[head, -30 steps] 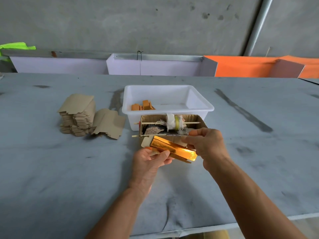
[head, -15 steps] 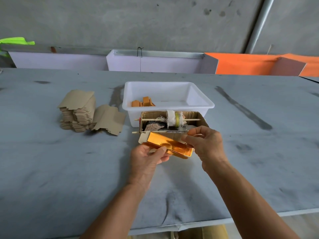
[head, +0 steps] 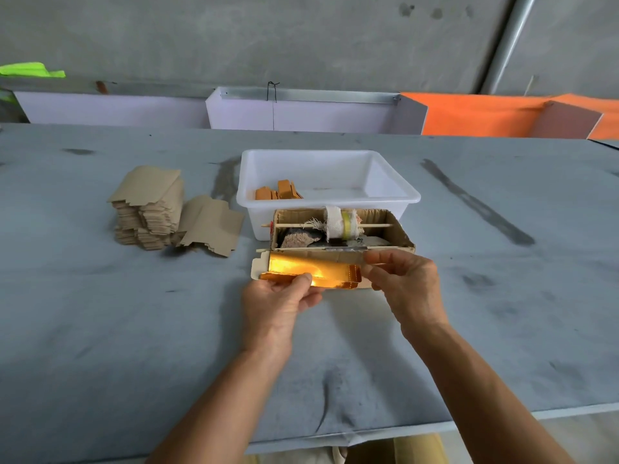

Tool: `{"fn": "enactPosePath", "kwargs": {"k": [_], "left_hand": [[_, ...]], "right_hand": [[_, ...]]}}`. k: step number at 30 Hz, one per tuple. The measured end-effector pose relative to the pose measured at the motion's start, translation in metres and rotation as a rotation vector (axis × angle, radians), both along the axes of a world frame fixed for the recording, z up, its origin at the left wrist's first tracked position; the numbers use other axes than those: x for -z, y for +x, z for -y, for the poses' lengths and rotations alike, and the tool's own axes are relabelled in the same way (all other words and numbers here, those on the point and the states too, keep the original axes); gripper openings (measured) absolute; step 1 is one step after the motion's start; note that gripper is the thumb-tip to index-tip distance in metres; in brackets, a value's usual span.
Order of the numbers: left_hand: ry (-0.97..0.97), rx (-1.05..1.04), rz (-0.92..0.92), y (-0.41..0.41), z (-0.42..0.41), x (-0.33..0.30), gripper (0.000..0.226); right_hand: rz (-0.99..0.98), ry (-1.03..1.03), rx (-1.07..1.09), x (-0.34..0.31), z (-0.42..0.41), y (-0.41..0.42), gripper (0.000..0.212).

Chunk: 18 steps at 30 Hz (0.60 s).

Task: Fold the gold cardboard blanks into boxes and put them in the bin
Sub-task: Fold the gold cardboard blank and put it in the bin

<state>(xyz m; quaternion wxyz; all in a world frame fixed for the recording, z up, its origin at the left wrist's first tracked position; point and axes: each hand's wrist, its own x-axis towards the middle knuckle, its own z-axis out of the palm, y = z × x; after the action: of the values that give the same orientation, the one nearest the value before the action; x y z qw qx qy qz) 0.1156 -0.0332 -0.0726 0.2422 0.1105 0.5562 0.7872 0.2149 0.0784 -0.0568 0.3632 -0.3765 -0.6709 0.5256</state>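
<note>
Blank (head: 310,274) is lying with its long axis left-right above the table's (head: 100,329) middle; I am pinching it, left hand (head: 279,301) low-left, right hand (head: 403,284) at right end. Bin (head: 398,192) is sitting just beyond.

Two hands are in view, the left hand (head: 275,301) and the right hand (head: 403,285), and between them they hold one gold cardboard blank (head: 310,273). One white plastic bin (head: 385,195) sits toward the far side of the tabletop (head: 100,329); a few orange folded boxes (head: 278,191) lie in its left corner, too bunched to count exactly. One open brown cardboard box (head: 395,229) of odds and ends sits just near of the bin. To the left stands one stack of brown blanks (head: 149,209), too many to count, with one loose blank (head: 211,224) leaning beside it.
</note>
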Motion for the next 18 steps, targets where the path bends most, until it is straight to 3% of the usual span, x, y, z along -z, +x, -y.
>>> {"fn": "enactPosePath", "kwargs": {"k": [8, 18], "left_hand": [[0.07, -0.021, 0.004, 0.006, 0.002, -0.006, 0.011], [0.075, -0.032, -0.098, 0.007, 0.008, -0.009, 0.014]], "right_hand": [[-0.328, -0.157, -0.167, -0.004, 0.033, 0.002, 0.012], [-0.332, -0.17, -0.235, -0.008, 0.048, -0.009, 0.013]]}}
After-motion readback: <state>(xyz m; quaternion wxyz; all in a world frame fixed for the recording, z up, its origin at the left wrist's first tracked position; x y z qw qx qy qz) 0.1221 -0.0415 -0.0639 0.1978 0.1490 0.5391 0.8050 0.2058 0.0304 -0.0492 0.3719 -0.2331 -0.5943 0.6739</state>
